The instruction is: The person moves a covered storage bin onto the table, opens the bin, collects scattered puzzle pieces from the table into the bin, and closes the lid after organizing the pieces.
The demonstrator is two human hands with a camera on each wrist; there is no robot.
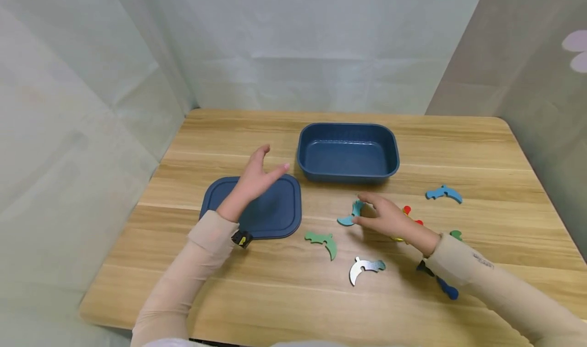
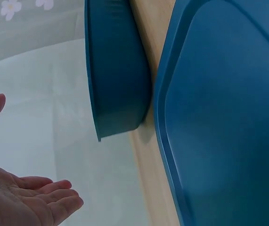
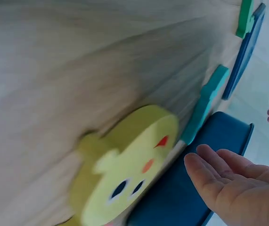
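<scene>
- Head view: a teal curved piece (image 1: pixel 350 213) lies flat on the desk (image 1: pixel 458 148), just in front of the blue tub (image 1: pixel 347 152). The right hand (image 1: pixel 387 218) touches it with straight, relaxed fingers. The left hand (image 1: pixel 254 178) hovers, fingers apart, above the blue lid (image 1: pixel 270 214). Green (image 1: pixel 323 242), silver (image 1: pixel 364 268) and blue (image 1: pixel 443 193) pieces lie about; pale sheeting walls the desk in.
- Left wrist view: the palm (image 2: pixel 26 197) is spread, holding nothing, beside the tub (image 2: pixel 118 70) and lid (image 2: pixel 228 113).
- Right wrist view: relaxed fingers (image 3: pixel 228 181) near the teal piece (image 3: pixel 205 103) and a yellow chick piece (image 3: pixel 125 174).
</scene>
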